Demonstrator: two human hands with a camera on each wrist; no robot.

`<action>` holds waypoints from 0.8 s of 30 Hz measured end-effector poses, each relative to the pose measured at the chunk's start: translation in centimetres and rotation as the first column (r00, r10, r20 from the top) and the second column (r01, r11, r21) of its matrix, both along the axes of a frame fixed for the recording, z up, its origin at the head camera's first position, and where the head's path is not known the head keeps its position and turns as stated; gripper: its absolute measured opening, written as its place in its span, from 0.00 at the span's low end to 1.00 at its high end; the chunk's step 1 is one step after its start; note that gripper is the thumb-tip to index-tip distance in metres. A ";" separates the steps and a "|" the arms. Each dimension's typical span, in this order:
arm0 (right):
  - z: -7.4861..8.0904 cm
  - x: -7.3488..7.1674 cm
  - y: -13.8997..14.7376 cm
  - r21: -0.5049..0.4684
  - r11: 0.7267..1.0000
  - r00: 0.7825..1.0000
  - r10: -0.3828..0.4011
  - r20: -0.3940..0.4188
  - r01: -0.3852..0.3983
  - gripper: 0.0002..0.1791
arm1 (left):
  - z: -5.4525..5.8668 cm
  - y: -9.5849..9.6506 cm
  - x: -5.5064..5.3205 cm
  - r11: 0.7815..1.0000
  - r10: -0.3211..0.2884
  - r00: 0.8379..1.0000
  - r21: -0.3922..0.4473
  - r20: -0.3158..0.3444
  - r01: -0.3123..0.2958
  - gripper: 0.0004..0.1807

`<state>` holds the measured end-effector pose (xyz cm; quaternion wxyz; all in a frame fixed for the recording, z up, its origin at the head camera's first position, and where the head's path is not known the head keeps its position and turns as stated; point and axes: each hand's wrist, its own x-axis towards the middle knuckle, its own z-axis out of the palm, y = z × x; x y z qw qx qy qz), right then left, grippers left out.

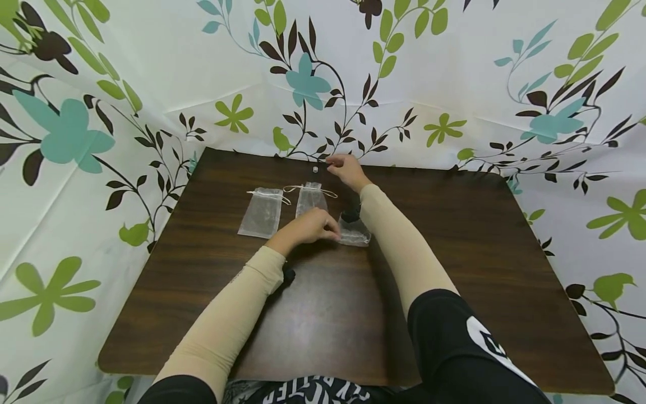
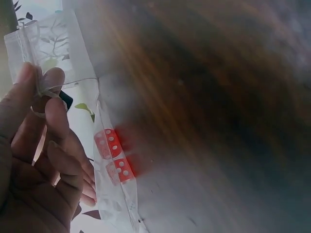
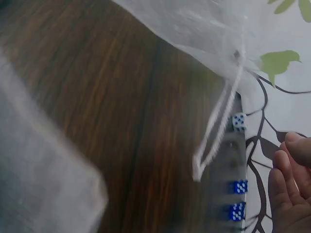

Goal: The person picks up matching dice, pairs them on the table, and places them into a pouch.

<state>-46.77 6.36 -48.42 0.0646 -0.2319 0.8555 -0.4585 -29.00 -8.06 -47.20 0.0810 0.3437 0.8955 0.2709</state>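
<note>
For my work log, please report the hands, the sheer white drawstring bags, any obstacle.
Left hand pinching sheer white drawstring bag. Right hand apparently empty, near small white cubic die. Nothing visible between right hand and die.

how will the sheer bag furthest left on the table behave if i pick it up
The bag will probably be floppy, since its thin fabric lies flat on the table. It looks light, as the dark wood shows through it. Its white drawstring might dangle or snag, as it sticks out past the sides.
</note>
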 end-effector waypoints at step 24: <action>-1.4 -1.0 -3.5 0.149 0.989 1.000 0.014 0.012 -0.016 0.20 | 0.1 -0.7 -0.1 0.999 -0.038 0.999 0.027 -0.022 0.039 0.06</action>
